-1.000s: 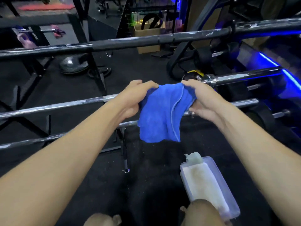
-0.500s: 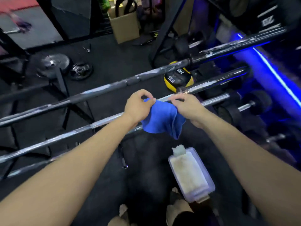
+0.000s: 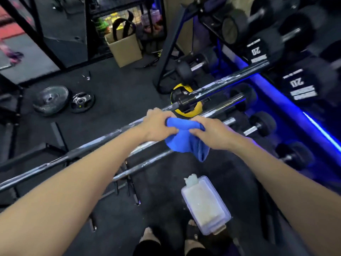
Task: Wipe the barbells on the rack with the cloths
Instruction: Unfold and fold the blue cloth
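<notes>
A blue cloth (image 3: 184, 141) hangs bunched between my two hands over the barbells. My left hand (image 3: 159, 124) grips its left top edge, and my right hand (image 3: 210, 131) grips its right side, fingers curled into the fabric. Three long steel barbells lie across the low rack: the upper barbell (image 3: 92, 145) with a dark sleeve to the right, a middle barbell (image 3: 227, 103), and a lower barbell (image 3: 147, 163) under the cloth. The cloth's top fold sits at the upper barbell; whether it touches is unclear.
A clear plastic box (image 3: 205, 204) with white cloths lies on the floor by my feet. A yellow and black medicine ball (image 3: 182, 100) sits behind the bars. Dumbbells (image 3: 262, 124) line the right; weight plates (image 3: 50, 99) and a cardboard box (image 3: 123, 47) lie beyond.
My hands have drawn closer together and bunched the cloth, which hung spread out a second ago. The view has tilted down and right, showing more of the dumbbell rack.
</notes>
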